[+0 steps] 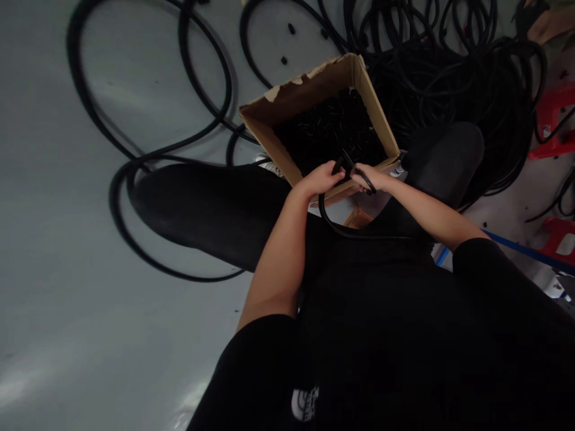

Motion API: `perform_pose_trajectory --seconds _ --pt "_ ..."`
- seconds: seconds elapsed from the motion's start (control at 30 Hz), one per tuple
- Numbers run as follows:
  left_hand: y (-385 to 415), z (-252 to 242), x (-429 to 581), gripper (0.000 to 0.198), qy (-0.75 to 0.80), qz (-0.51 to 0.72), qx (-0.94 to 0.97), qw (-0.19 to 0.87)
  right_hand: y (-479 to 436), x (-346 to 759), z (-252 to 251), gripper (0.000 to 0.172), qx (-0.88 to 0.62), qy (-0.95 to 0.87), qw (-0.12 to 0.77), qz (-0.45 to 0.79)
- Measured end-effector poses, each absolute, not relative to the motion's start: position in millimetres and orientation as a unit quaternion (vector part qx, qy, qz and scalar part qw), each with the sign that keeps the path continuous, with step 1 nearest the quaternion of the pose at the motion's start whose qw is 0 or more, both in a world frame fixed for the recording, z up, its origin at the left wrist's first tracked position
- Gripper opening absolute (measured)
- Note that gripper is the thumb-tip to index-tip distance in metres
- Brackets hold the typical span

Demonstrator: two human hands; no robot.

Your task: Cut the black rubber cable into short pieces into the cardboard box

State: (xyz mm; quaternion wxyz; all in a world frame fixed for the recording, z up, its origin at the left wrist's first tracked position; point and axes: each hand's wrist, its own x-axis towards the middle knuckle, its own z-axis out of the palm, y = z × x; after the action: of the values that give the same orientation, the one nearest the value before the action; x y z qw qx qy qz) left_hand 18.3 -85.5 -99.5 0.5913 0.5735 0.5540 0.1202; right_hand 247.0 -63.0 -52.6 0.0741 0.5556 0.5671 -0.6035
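Both hands are close together over the near rim of the open brown cardboard box (287,106). The left hand (321,179) and right hand (374,178) are each closed around the end of a thick, flexible black cable (335,226). From the grip, the black cable sags in a loop toward the person's lap, on the near side of the box. Something thin and dark pokes out by the right hand, but it is too small to make out.

The box sits on the grey floor (67,251) between the person's legs, heaped with small black parts (330,129).

Risks, as I judge them:
- The grip is right at the cable's tip. A twist or tug could let the springy end flick free and knock parts out of the box.
- The near wall of the box is under the wrists. Leaning on it could tip the box and spill the contents.
- Beyond the box lies a heap of tangled black cables (449,72), with more loops to its left. The held cable may snag there if it is pulled.
- The light is dim and everything is black on black, so small pieces are easy to lose.
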Motion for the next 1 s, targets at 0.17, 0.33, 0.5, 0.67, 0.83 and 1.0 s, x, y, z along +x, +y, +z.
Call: perform_pose_trajectory --seconds 0.17,0.33,0.5,0.67,0.83,1.0 --pt "-85.0 -83.3 12.2 0.023 0.522 0.175 0.457 0.699 -54.1 259.2 -74.6 0.02 0.464 0.644 -0.011 -0.608" --pt "-86.2 -81.3 14.3 0.045 0.531 0.157 0.429 0.713 -48.6 266.2 -94.9 0.02 0.364 0.693 -0.018 -0.621" --pt "-87.8 -84.1 21.1 0.041 0.519 0.118 0.48 0.698 -48.4 265.7 -104.8 0.02 0.351 0.725 -0.002 -0.593" --pt "-88.5 -84.4 24.7 0.043 0.513 0.129 0.552 0.644 -49.7 259.7 -83.6 0.015 0.394 0.735 0.046 -0.55" --pt "-85.5 -87.1 24.6 0.037 0.579 0.166 0.552 0.576 -49.9 249.3 -45.3 0.004 0.473 0.707 0.05 -0.523" --pt "-85.5 -90.1 26.6 0.03 0.635 0.211 0.502 0.548 -50.5 241.1 -20.8 0.013 0.534 0.654 0.058 -0.532"
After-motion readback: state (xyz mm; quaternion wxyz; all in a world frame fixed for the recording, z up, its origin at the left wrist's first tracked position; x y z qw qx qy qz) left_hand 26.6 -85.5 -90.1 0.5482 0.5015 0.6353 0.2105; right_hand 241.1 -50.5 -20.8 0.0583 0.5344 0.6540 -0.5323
